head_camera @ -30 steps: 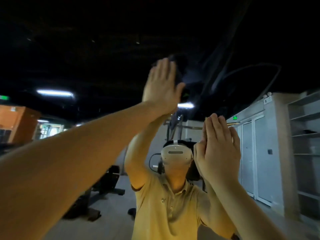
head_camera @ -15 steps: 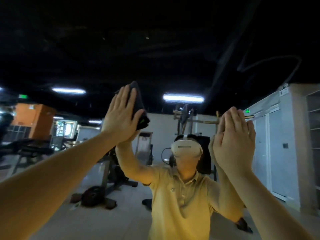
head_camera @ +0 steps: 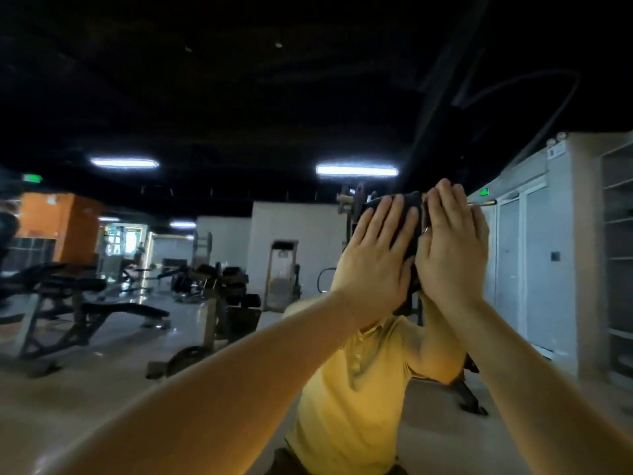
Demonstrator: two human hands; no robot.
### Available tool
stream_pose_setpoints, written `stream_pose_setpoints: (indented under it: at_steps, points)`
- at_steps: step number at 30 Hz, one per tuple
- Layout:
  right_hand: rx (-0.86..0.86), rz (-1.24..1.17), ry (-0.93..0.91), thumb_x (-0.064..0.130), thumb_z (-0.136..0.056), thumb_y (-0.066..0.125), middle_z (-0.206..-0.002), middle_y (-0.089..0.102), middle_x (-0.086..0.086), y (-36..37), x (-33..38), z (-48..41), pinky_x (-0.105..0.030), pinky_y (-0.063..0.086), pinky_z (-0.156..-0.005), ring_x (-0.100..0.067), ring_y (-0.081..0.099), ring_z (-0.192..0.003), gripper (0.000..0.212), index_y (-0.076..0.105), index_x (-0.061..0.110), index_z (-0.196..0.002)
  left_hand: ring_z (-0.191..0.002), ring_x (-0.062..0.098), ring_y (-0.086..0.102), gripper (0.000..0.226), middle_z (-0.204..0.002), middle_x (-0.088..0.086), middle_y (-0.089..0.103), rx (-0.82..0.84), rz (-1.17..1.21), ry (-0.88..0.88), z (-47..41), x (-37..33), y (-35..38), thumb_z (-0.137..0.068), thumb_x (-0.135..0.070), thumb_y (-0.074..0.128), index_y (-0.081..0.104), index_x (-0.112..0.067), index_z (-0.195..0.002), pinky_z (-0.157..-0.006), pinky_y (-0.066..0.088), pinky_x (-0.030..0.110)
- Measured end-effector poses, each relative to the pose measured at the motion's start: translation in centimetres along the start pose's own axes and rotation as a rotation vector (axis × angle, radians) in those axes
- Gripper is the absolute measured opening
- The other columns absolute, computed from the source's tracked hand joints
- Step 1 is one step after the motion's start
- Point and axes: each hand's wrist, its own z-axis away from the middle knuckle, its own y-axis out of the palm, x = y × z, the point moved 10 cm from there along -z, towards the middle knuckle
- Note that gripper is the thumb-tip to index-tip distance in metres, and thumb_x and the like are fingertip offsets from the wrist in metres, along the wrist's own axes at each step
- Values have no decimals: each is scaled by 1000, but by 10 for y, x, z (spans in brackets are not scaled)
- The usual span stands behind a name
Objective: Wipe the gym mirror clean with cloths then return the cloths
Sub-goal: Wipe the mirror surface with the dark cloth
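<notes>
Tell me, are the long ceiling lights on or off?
On. The left light and the right light both glow bright white.

Matte black ceiling (head_camera: 239, 80) w/ two long white tube lights (head_camera: 357, 171), lit. Orange wall block (head_camera: 68, 224) far left, small green sign (head_camera: 32, 178) above it. White partition wall (head_camera: 291, 224) mid-room. Pale glossy floor (head_camera: 85, 389) w/ black padded weight benches (head_camera: 123, 308) at left. Right side: white double doors (head_camera: 527, 269), green exit sign (head_camera: 483, 192) above, grey open shelving (head_camera: 618, 234) beside them.

The left hand (head_camera: 373, 265) and right hand (head_camera: 452, 248) hid most of the dark cloth (head_camera: 408, 214); both forearms (head_camera: 239, 382) ran off at seven and five o'clock.
</notes>
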Motion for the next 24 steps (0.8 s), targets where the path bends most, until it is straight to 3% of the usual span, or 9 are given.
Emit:
stream_pose_setpoints:
  at_steps: [4,7,9,12,15,17,21,24]
  points:
    - [82,-12,-86,33,-103,21,-171,26,-11,-18,0,15,-50,13,-130,-24,19,-159,65,34,6,-160,-163,24,-7,71,-176,11,0,71,-76,86,23,16,1,-111,-54,23,6,-16,-169,-132,-2,44]
    - [101,-16,-144,29,-103,31,-170,28,-13,-27,-2,71,-56,16,-128,-28,23,-158,60,38,4,-158,-162,24,-11,75,-176,10,-7,74,-89,-135,92,81,0,-110,-57,22,-2,-18,-169,-130,-12,39]
    - [141,-4,-123,28,-105,32,-170,26,-14,-28,-18,116,-53,12,-129,-29,24,-158,60,37,4,-159,-162,30,-8,76,-175,15,-7,74,-82,-275,154,107,0,-110,-56,18,-2,-12,-168,-132,-4,47]
    - [240,42,39,29,-103,32,-172,16,-16,-30,-61,171,-52,7,-130,-32,17,-160,66,25,6,-164,-162,38,-1,76,-175,20,-3,74,-30,-387,212,98,13,-110,-53,18,3,-5,-167,-129,12,61]
    - [417,77,130,33,-107,34,-174,-4,-16,-22,-81,198,-59,13,-127,-32,-1,-161,68,10,11,-167,-161,40,-2,76,-174,23,-1,44,9,-462,204,48,19,-110,-50,21,6,-2,-166,-129,10,61]
    - [495,100,105,38,-106,31,-173,-14,-15,-20,-83,202,-59,13,-128,-31,-10,-161,73,1,13,-167,-161,39,-4,76,-174,22,-5,99,35,-336,186,-20,32,-110,-51,22,2,-5,-167,-131,3,56]
    - [515,83,77,39,-101,32,-174,-14,-12,-21,-88,205,-59,16,-127,-29,-9,-161,78,-2,17,-167,-162,31,-12,75,-174,16,-13,219,44,56,176,-155,66,-109,-51,29,3,-10,-167,-130,-12,46]
    - [493,104,73,36,-98,42,-174,-13,-12,-19,-88,207,-58,16,-128,-30,-8,-161,84,-1,17,-168,-161,28,-12,76,-174,14,-8,237,-21,279,180,-159,71,-109,-55,26,4,-12,-167,-131,-10,44]
